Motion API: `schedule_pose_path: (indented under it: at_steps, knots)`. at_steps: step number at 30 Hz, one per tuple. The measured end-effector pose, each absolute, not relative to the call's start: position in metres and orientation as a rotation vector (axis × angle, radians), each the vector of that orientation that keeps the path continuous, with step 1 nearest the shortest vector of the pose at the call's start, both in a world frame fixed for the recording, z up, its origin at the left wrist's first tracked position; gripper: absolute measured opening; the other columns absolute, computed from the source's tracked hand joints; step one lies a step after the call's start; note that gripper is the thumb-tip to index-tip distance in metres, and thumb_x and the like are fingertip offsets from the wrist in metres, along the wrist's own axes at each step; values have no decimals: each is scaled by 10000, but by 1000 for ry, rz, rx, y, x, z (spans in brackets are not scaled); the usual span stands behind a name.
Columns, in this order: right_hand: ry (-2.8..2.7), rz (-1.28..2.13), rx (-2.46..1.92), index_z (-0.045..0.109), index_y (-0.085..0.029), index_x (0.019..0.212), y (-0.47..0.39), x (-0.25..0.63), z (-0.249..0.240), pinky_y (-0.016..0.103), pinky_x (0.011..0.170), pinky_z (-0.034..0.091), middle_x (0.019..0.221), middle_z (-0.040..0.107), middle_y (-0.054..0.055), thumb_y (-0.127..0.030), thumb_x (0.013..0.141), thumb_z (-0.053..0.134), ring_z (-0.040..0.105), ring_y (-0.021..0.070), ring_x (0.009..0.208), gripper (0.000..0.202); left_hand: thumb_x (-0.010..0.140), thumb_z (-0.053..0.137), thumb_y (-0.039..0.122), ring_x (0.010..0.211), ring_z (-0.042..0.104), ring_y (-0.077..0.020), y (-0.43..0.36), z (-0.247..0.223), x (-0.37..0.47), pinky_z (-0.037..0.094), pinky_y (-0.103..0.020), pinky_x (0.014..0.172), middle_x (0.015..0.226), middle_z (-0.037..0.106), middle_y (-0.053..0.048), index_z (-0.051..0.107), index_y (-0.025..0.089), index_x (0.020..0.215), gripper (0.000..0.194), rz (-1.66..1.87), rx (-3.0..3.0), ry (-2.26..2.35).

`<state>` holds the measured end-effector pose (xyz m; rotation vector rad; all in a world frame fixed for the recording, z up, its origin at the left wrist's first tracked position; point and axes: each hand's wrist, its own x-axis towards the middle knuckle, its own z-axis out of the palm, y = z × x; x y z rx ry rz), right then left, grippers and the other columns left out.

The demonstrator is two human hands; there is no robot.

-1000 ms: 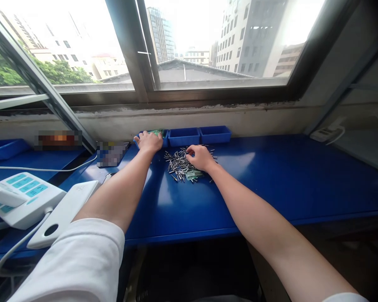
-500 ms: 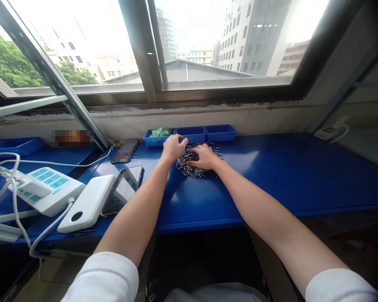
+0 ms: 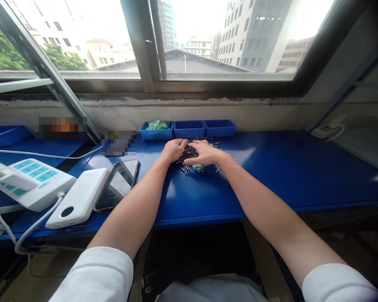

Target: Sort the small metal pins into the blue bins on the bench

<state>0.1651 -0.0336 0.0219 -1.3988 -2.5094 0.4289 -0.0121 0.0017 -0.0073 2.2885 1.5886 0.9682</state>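
A loose pile of thin dark and silvery metal pieces lies on the blue table; they look like small rods or bits, too small to name surely. At the pile's left edge rests my left hand, its fingers stretched toward the pile and nothing visible in them. My right hand is over the pile's right part, open, with thumb and fingers apart. A few green pieces show among the metal ones just below the right hand. Both hands cover part of the pile.
Behind the pile stand three blue bins: a left bin with green packets, a middle bin and a right bin. To the left are a phone, a white power bank and a power strip with cables.
My left hand has come down from above the pile to its left edge, its fingers now stretched out. My right hand stays over the pile, fingers extended further. The view has shifted slightly.
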Motion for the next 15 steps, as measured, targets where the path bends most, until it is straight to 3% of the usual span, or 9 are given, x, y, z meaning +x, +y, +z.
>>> schedule_pose_path:
  at_steps: [3, 6, 11, 15]
  knots:
    - [-2647, 529, -1455, 147, -282, 1466, -43, 166, 27, 542, 1094, 96, 1540, 61, 80, -747, 537, 642, -4, 364, 1392, 1150, 904, 345, 460, 1143, 542, -215, 1, -7, -12, 367, -285, 988, 1167, 643, -41, 681, 219, 1064, 443, 944, 2288, 1616]
    - [-2670, 534, -1511, 97, -270, 1473, -44, 165, 25, 549, 1096, 44, 1543, -11, 94, -775, 482, 645, -58, 367, 1391, 1240, 903, 353, 456, 1189, 511, -205, -1, -7, -12, 332, -274, 1026, 1190, 631, -44, 679, 206, 1076, 446, 977, 2265, 1629]
    - [-2604, 446, -1383, 247, -313, 1439, -36, 165, 17, 561, 1074, 117, 1525, 143, 96, -732, 527, 670, 48, 366, 1384, 1090, 900, 369, 443, 1172, 527, -200, -4, -7, -10, 338, -277, 1026, 1170, 642, -41, 691, 212, 1051, 424, 1008, 2234, 1607]
    - [-2545, 334, -1201, 547, -312, 1253, -28, 166, 9, 539, 1026, 221, 1402, 412, 72, -609, 662, 671, 260, 355, 1299, 672, 899, 374, 426, 1151, 538, -198, -8, -7, -4, 359, -273, 1006, 1156, 649, -18, 697, 230, 1026, 398, 994, 2265, 1565]
